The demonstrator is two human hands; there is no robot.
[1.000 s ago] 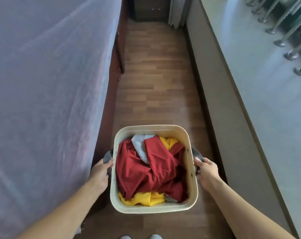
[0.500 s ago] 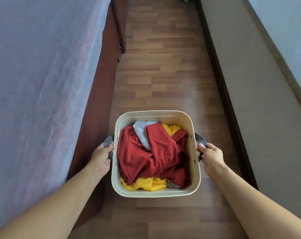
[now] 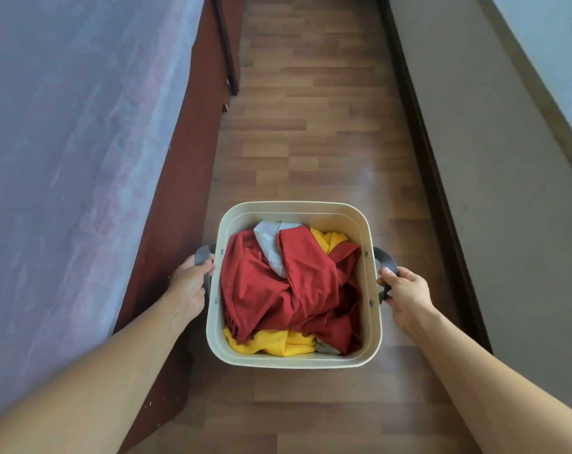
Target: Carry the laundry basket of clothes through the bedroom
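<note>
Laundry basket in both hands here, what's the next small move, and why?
Probably keep walking straight ahead. The left hand and right hand each grip a grey handle of the laundry basket, so the load looks balanced, and the wooden floor between the bed and the wall shows nothing in the way.

Beige laundry basket (image 3: pixel 373 283) — upright, above the floor — holds crumpled red, yellow, grey clothes (image 3: pixel 287 286).
</note>
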